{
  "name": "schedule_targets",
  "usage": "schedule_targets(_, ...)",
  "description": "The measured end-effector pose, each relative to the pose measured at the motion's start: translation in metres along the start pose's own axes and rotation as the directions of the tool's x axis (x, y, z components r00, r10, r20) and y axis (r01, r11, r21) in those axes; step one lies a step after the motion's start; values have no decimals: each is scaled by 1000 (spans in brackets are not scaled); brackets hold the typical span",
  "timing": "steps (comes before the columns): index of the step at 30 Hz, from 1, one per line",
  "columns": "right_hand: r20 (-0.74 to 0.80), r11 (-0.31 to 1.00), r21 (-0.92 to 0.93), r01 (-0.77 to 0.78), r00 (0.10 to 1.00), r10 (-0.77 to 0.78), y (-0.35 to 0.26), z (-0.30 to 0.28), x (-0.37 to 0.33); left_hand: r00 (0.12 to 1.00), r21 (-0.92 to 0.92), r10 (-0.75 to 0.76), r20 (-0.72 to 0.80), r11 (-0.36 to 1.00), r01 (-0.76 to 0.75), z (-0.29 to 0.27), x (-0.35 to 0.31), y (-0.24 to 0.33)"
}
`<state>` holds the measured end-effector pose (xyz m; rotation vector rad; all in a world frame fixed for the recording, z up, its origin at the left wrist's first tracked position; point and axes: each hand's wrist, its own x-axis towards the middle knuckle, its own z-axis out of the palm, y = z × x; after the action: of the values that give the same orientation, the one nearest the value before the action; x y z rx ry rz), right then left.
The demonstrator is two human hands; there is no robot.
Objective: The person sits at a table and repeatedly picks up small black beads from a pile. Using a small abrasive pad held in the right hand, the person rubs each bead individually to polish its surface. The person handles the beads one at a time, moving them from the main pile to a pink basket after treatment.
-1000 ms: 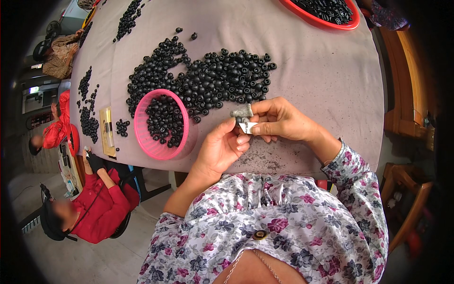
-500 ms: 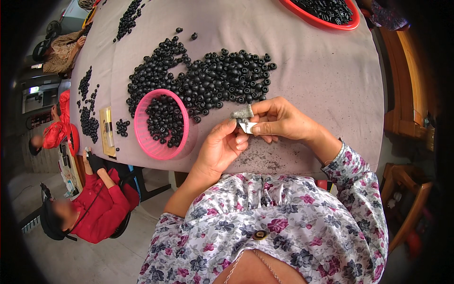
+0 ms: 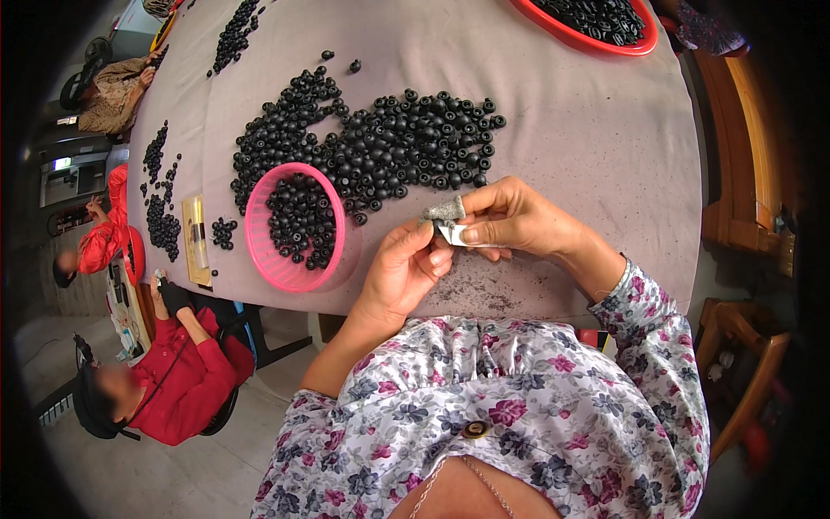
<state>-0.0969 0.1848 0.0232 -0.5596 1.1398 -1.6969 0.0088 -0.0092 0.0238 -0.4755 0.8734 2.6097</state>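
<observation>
My left hand (image 3: 399, 272) is closed, thumb and fingertips pinching a small black piece (image 3: 437, 228) that is mostly hidden. Against it my right hand (image 3: 523, 221) presses a small white angular piece (image 3: 450, 233), gripped between thumb and fingers; its exact kind I cannot make out. A grey textured finger cover (image 3: 445, 208) sits on my right index fingertip. Just beyond my hands spreads a large pile of black, bead-like round pieces with holes (image 3: 406, 143). Left of my hands a pink plastic basket (image 3: 298, 281) holds more of them.
Dark crumbs (image 3: 484, 298) lie on the grey-mauve tablecloth (image 3: 596, 164) by the near edge. A red basin (image 3: 553, 33) of black parts stands far right. At left are smaller bead piles (image 3: 162, 227) and a yellow tray (image 3: 197, 251). A person in red (image 3: 186, 381) sits at lower left.
The fingers of my right hand and the grey finger cover have shifted very slightly against the black piece. Both hands keep their hold; the basket and piles stay put.
</observation>
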Motion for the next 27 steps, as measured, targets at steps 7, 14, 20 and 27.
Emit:
schedule_targets(7, -17, 999, 50, -3, 1000, 4, -1, 2, 0, 992, 19, 26, 127, 999, -29, -15, 2, -1)
schedule_targets(14, -25, 998, 63, -17, 1000, 18, 5, 0, 1, 999, -25, 15, 46, 1000, -14, -5, 1, -3)
schedule_targets(20, -15, 1000, 30, -9, 1000, 9, 3, 2, 1, 1000, -31, 7, 29, 1000, -6, -1, 2, 0)
schedule_targets(27, 5, 999, 41, 3, 1000, -3, 5, 1, 1, 999, -60, -2, 39, 998, 4, -7, 3, -2)
